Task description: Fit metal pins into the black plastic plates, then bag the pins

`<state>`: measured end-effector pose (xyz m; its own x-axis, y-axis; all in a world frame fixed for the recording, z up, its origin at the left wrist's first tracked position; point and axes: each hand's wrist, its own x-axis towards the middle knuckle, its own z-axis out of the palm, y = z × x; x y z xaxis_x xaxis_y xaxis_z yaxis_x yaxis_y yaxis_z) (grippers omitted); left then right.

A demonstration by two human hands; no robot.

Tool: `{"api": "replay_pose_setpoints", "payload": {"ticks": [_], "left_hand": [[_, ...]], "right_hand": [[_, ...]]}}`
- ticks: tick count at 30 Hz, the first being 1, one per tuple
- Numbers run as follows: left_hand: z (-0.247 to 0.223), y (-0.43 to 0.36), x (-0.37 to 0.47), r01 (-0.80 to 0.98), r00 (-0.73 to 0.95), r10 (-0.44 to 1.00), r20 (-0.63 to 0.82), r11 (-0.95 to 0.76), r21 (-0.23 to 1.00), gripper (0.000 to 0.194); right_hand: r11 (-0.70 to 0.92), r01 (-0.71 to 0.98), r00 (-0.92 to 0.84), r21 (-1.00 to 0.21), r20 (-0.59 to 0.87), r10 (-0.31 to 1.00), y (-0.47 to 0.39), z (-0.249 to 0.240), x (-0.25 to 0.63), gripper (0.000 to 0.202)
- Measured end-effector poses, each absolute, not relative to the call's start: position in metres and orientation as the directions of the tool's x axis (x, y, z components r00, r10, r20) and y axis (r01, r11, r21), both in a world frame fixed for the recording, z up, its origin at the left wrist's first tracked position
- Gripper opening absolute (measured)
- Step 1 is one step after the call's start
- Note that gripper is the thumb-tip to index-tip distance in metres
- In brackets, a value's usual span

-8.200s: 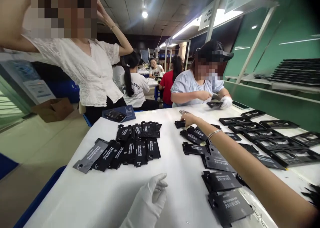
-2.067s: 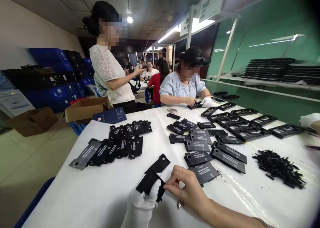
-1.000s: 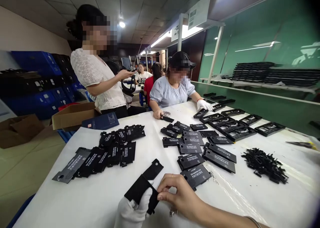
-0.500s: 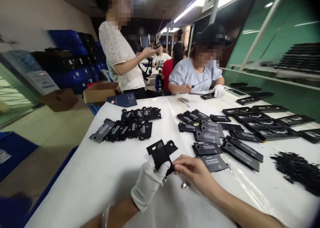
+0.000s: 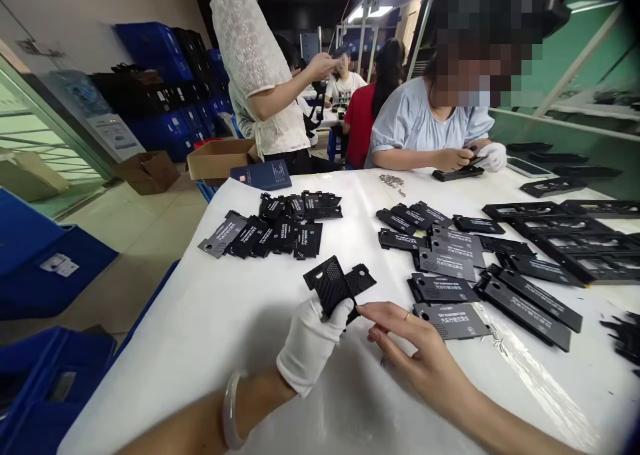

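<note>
My left hand [image 5: 311,345], in a white glove, grips a black plastic cover [image 5: 331,283] above the white table. A smaller black plate [image 5: 361,279] with a round hole sticks out from behind it. My bare right hand [image 5: 425,345] touches the cover's lower right edge with the index fingertip. Its thumb is apart, and nothing shows between the fingers. Left of centre lies a group of printed black covers [image 5: 283,234]. To the right are more printed covers [image 5: 447,263], with small metal pins [image 5: 497,342] beside the nearest one.
Black frames [image 5: 575,232] lie at the right, near small black parts [image 5: 625,335]. A metal pile [image 5: 397,180] and a blue book [image 5: 263,174] sit towards the back. Opposite, a co-worker [image 5: 430,125] handles a black part; another person [image 5: 263,75] stands. Blue bins [image 5: 65,242] stand at left.
The view has shifted, so the table things appear moved. My right index finger has straightened and the thumb has come away from the cover. My left hand keeps its hold.
</note>
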<state>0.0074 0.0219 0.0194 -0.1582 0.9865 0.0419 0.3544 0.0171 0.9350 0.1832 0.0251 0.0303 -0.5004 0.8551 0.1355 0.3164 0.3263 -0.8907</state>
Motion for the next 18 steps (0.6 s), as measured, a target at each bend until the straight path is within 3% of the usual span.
{"api": "replay_pose_setpoints", "payload": {"ticks": [3, 5, 12, 18], "left_hand": [[0.0159, 0.0198, 0.0045, 0.516, -0.148, 0.952, 0.267, -0.156, 0.842, 0.021], [0.0153, 0.0186, 0.0034, 0.573, -0.141, 0.929, 0.343, -0.206, 0.794, 0.022], [0.0204, 0.0186, 0.0050, 0.539, -0.197, 0.939, 0.280, -0.135, 0.832, 0.023], [0.0176, 0.0189, 0.0028, 0.506, -0.169, 0.940, 0.295, -0.175, 0.845, 0.024]], "right_hand": [[0.282, 0.310, -0.515, -0.908, 0.089, 0.853, 0.0210, 0.0311, 0.1808, 0.038], [0.244, 0.300, -0.511, -0.922, 0.061, 0.857, 0.0198, 0.0337, 0.1807, 0.037], [0.269, 0.297, -0.495, -0.916, 0.093, 0.864, 0.0215, 0.0390, 0.1842, 0.035], [0.217, 0.272, -0.502, -0.938, 0.054, 0.863, 0.0190, 0.0377, 0.1819, 0.035]]}}
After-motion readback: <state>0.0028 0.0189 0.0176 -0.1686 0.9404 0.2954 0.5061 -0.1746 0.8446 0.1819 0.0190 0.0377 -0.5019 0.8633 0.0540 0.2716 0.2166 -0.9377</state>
